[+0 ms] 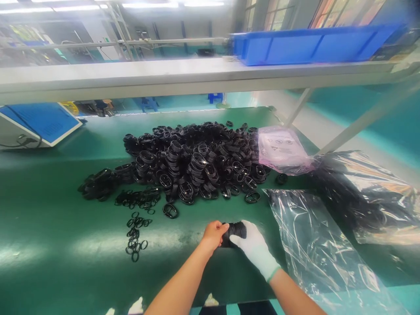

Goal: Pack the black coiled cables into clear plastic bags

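Note:
Near the front edge of the green table, both my hands hold a ribbed stack of black oval loops (pixel 234 230) from its two ends. My bare left hand (pixel 214 234) closes on the left end, thumb on top. My right hand (pixel 252 244), in a white glove, wraps the right end. The fingers under the stack are hidden. Beyond them lies a large heap of black oval coils (pixel 197 162). One loose coil (pixel 170 211) rests at the heap's front. Small black rings (pixel 134 234) are scattered to the left.
A flat see-through plastic bag (pixel 315 236) lies right of my hands. Behind it are a filled plastic bag (pixel 367 188) and a pinkish bag (pixel 280 146). A shelf (pixel 131 76) spans overhead, bearing a blue bin (pixel 311 46). A blue-and-grey box (pixel 42 122) stands left.

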The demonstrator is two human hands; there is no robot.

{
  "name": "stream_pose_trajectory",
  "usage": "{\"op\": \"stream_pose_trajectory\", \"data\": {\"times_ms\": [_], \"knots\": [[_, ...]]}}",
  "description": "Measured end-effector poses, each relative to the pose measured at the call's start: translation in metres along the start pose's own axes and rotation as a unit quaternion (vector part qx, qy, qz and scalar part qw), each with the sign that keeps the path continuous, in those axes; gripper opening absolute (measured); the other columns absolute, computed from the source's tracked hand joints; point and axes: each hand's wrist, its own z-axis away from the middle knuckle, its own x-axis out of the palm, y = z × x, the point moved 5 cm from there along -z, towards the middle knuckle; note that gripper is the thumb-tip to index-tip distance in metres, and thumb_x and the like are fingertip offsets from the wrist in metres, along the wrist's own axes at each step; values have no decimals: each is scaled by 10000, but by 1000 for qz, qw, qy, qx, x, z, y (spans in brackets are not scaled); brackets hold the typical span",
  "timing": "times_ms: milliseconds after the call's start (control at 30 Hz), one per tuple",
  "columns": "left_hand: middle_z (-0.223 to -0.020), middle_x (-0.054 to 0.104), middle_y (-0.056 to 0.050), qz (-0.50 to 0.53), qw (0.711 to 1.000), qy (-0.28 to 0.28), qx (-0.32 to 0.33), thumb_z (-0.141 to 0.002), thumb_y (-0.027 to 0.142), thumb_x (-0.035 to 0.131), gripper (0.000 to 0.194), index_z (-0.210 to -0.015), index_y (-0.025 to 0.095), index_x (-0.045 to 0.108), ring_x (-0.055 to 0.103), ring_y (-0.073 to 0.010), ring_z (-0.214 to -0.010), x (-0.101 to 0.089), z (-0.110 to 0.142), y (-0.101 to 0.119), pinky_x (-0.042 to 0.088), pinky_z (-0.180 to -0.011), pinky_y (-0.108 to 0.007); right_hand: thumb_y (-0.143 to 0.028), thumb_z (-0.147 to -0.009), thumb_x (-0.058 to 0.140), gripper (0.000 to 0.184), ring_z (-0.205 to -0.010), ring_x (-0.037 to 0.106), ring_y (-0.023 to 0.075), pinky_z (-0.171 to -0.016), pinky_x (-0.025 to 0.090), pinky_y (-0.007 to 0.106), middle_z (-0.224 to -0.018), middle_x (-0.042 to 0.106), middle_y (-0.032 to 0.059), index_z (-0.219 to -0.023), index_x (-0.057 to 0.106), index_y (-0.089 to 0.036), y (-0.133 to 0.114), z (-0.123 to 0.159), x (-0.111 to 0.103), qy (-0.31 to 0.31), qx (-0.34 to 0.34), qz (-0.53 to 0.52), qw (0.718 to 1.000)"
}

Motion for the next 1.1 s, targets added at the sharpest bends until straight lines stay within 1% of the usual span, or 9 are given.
{"op": "stream_pose_trajectory", "data": {"times_ms": [200,400,467,567,667,767,867,967,1100], "knots": [[-372,324,97,29,999,6,-11,-707,614,447,442,-576,203,354,325,-49,-331,3,-1,-5,321,-366,-180,-403,-656,545,671,-1054,498,250,-868,381,331,-1176,466,132,-1243,384,-122,-1,0,1,2,18,10,1000],[-420,406,60,-55,997,33,-36,-769,429,484,306,-592,185,428,435,-89,-383,1,-4,0,413,-436,-234,-510,-610,561,780,-1032,501,293,-829,403,364,-1158,455,157,-1258,359,-126,-10,5,7,15,38,45,998],[-535,513,12,-90,994,58,-26,-776,392,486,246,-655,178,488,531,-131,-513,-24,2,3,444,-526,-265,-511,-588,576,839,-1061,477,314,-847,393,379,-1175,436,178,-1275,330,-98,-12,8,8,27,49,61,997],[-940,560,-60,-185,969,161,22,-828,253,397,149,-881,202,526,541,-182,-892,-98,17,4,421,-761,-313,-490,-583,580,876,-1088,460,314,-875,379,382,-1213,404,183,-1303,287,-85,-14,10,10,17,62,60,996],[-1051,500,-96,-485,830,265,78,-800,72,315,291,-958,197,526,472,-216,-1015,-170,30,7,390,-814,-341,-487,-585,579,885,-1108,447,312,-890,374,384,-1227,395,176,-1315,273,-93,-15,12,9,11,59,53,997],[-1022,515,-75,-570,785,213,119,-789,66,347,290,-950,218,535,492,-202,-970,-193,28,3,390,-793,-317,-479,-587,581,879,-1121,436,307,-917,356,380,-1222,400,178,-1310,281,-79,-17,14,7,18,54,52,997],[-875,565,-20,-474,857,166,113,-786,199,450,129,-870,238,541,545,-165,-795,-170,27,2,399,-684,-275,-476,-591,579,861,-1115,446,303,-912,359,371,-1219,405,172,-1304,292,-89,-19,15,7,21,55,52,997],[-610,528,45,-204,972,53,106,-758,280,492,60,-753,221,504,502,-96,-530,-107,26,-5,364,-523,-206,-483,-595,572,857,-1111,448,305,-905,361,370,-1220,401,173,-1303,292,-90,-19,15,8,25,50,60,997],[-434,406,92,-39,997,1,61,-762,287,444,100,-699,213,420,383,-71,-343,-37,22,-16,300,-386,-185,-490,-591,563,846,-1105,451,290,-884,371,353,-1205,413,161,-1293,303,-96,-15,12,11,32,45,73,996]]}}
